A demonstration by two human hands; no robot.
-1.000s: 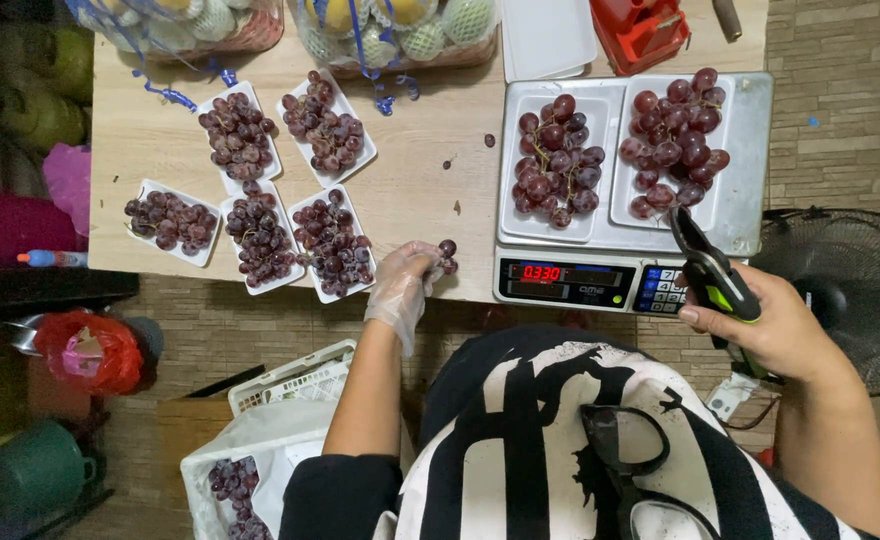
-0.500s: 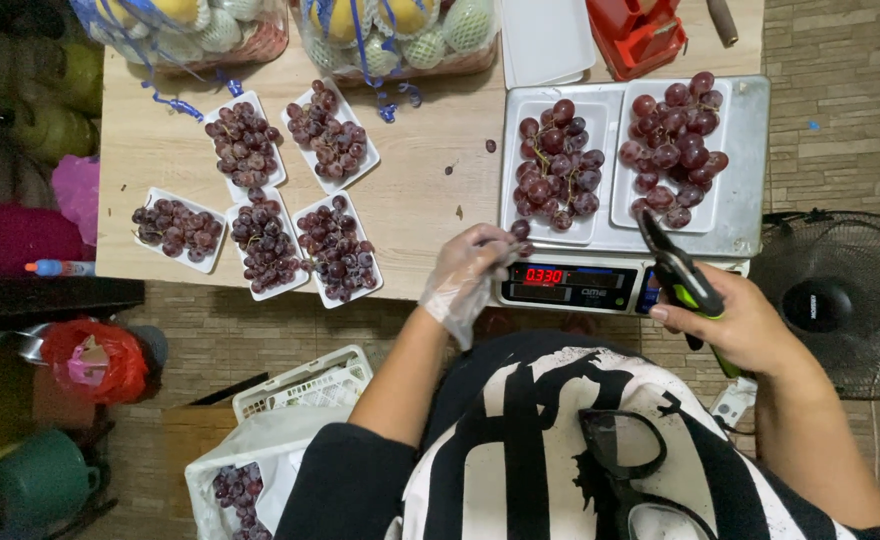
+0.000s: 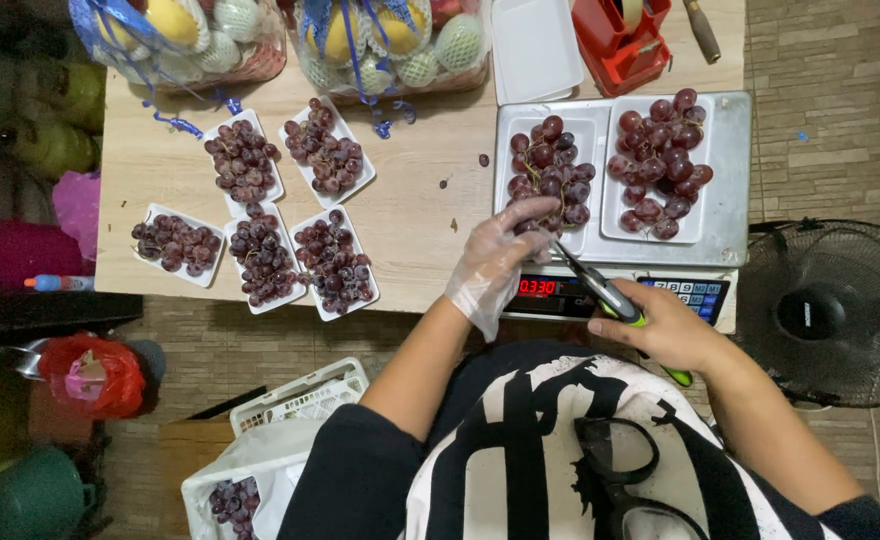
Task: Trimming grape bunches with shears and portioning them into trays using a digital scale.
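Your gloved left hand (image 3: 495,262) covers the near end of the grape bunch (image 3: 552,170) on the scale (image 3: 725,180), so you cannot see what its fingers (image 3: 535,210) pinch. The scissors' (image 3: 610,296) handles vanish inside your right hand (image 3: 665,330). The far fruit bags (image 3: 390,40) are cut off by the edge.

Left hand (image 3: 495,262) gloved in clear plastic, forearm reached forward, fingertips curled together, apparently pinching, right hand (image 3: 660,325) bare, fist closed, wrist bent inward, both elbows tucked near torso.
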